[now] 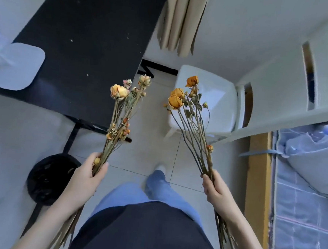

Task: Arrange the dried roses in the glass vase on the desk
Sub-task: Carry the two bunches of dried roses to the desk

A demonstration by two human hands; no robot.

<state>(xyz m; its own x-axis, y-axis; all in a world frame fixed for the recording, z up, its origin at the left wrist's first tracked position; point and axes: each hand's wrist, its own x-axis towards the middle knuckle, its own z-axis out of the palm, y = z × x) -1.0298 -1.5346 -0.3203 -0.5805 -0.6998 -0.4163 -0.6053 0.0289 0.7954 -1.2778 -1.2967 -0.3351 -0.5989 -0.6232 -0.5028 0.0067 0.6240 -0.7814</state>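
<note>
Over pale tiled floor point(153, 143): left grip point(87, 175) clamped on pale dried-rose bunch point(118, 132); right grip point(215, 190) clamped on deeper-orange dried-rose bunch point(205, 163); black bench point(84, 28) front-left.

A single head-worn wide-angle camera looks steeply down (nearly along the wearer's body) at the tiled floor point(154, 135), black tabletop point(84, 28) at ten o'clock.

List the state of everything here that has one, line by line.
left hand, gripping stems of left rose bunch
right hand, gripping stems of right rose bunch
left rose bunch, held in the air, heads up
right rose bunch, held in the air, heads up
black bin, uncovered
</note>
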